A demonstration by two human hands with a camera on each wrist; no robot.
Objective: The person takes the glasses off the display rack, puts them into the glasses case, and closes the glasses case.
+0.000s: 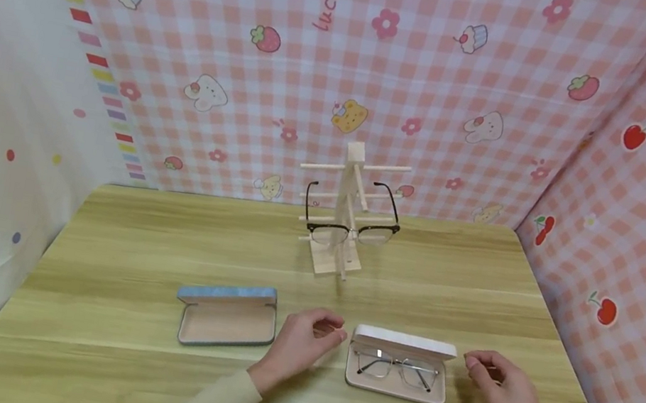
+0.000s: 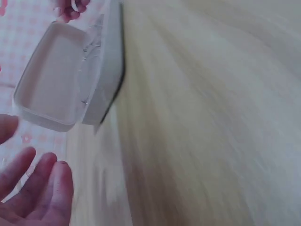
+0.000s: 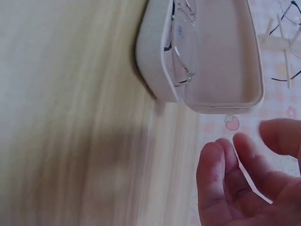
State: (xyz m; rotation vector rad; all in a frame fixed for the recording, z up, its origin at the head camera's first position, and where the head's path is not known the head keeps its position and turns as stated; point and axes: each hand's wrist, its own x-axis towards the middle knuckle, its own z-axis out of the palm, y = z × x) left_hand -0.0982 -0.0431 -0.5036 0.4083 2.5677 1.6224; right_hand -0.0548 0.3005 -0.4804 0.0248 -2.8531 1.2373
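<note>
A white glasses case (image 1: 393, 390) lies open at the front right of the table, lid raised. Inside it rests a pair of thin metal-framed glasses (image 1: 397, 369) with folded temples. My left hand (image 1: 308, 339) is just left of this case, fingers loosely bent with nothing between them. On the other side my right hand (image 1: 500, 388) hovers near the case's right end, also holding nothing. In the left wrist view a gap separates the fingers (image 2: 61, 188) from the case. The right wrist view shows the thumb apart from the other fingers (image 3: 211, 165), below the lid.
A blue glasses case (image 1: 224, 339) stands open to the left, with no glasses in it. Behind, a wooden display stand (image 1: 355, 157) carries dark half-rimmed glasses (image 1: 386, 228) on its pegs. Checked cloth (image 1: 251, 95) hangs along the table's back edge and right side.
</note>
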